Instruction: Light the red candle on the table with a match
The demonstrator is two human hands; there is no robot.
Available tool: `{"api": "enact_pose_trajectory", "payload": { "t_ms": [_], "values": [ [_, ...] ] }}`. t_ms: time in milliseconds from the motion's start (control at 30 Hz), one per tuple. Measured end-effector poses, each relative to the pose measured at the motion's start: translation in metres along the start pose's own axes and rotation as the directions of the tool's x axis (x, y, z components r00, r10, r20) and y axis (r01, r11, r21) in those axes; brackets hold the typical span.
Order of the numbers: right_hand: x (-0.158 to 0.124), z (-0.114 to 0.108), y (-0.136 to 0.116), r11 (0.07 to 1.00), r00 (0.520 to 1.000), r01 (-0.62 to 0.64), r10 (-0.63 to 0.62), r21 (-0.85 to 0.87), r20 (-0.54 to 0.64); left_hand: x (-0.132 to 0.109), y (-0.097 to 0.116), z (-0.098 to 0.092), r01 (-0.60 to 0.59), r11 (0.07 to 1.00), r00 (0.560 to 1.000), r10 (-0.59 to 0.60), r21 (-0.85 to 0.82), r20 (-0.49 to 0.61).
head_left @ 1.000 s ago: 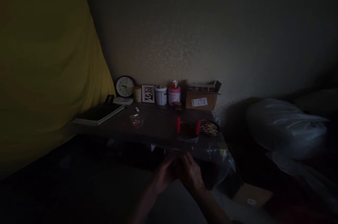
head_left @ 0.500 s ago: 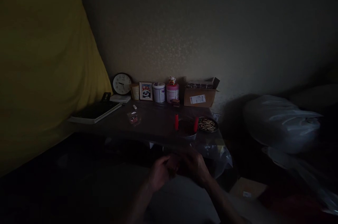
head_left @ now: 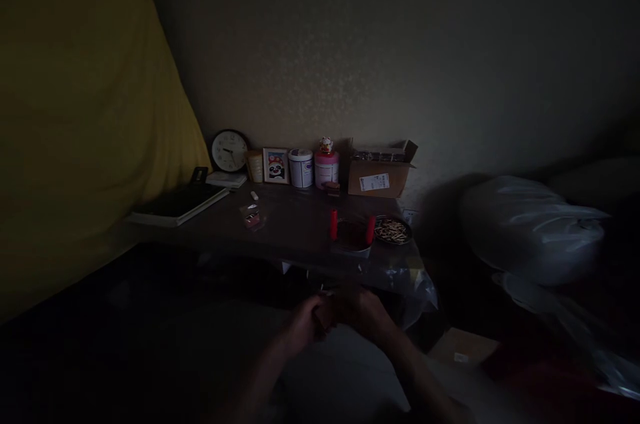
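Note:
The room is very dark. My left hand (head_left: 309, 323) and my right hand (head_left: 364, 313) are held together in front of me, just below the front edge of a low dark table (head_left: 290, 237). Both hands have their fingers curled and meet around something small that I cannot make out. On the table near the hands stands a small dish (head_left: 351, 241) with two red upright pieces, and beside it a round plate of matchsticks (head_left: 393, 230).
Along the wall stand a clock (head_left: 229, 151), a panda picture (head_left: 276, 165), two tubs (head_left: 301, 168) and a cardboard box (head_left: 379, 174). A notebook (head_left: 176, 203) lies at the left. A yellow fabric mass (head_left: 85, 117) fills the left; a pale bag (head_left: 530, 227) sits right.
My hands have closed from loosely spread fingers into a curled clasp against each other. The camera view has tilted a little downward, so the table sits higher in the frame.

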State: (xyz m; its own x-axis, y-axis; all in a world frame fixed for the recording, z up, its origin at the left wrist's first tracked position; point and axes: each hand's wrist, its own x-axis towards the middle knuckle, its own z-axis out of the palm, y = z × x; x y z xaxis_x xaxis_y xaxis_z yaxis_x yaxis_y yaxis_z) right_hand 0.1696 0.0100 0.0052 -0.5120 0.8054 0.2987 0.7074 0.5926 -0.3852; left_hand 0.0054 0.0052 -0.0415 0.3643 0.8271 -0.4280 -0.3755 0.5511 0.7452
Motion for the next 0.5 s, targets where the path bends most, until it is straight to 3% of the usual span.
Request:
{"api": "enact_pose_trajectory", "payload": {
  "t_ms": [167, 500],
  "values": [
    [-0.0013, 0.0045, 0.0043, 0.996, 0.992, -0.061, 0.068, -0.067, 0.104, 0.0084, -0.0061, -0.0075, 0.012, 0.998, 1.0, -0.012, 0.069, 0.008],
    [-0.002, 0.001, -0.0008, 0.997, 0.996, 0.028, -0.022, -0.077, 0.083, 0.004, -0.0056, -0.0044, -0.062, 0.988, 0.998, 0.059, 0.145, 0.025]
  ]
}}
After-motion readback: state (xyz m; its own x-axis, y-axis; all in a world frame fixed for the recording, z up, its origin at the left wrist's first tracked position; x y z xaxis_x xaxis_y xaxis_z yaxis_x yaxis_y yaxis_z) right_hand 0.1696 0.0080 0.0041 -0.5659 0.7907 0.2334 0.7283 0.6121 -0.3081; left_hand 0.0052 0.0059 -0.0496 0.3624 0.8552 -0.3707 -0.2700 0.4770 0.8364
